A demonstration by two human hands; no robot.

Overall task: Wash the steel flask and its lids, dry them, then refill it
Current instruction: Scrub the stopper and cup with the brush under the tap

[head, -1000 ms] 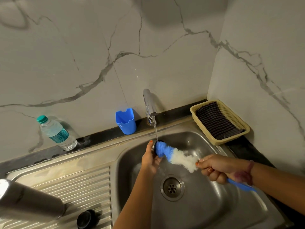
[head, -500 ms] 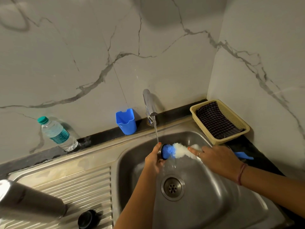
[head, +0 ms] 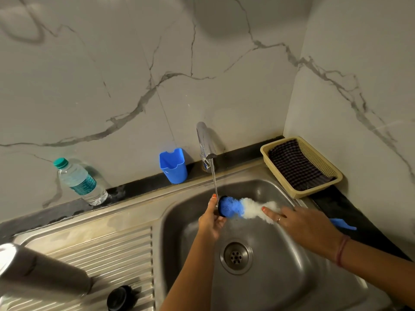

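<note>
Under the tap's stream over the steel sink, my left hand gripped a small dark round lid; wet, probably slippery, best pinched by its rim; my right hand held the blue-and-white bristle brush, fingers extended.

The left hand reaches up from the lower centre of the frame, fingers curled in a grip. The right hand enters from the lower right, index finger extended, forearm slanting down-right.
</note>
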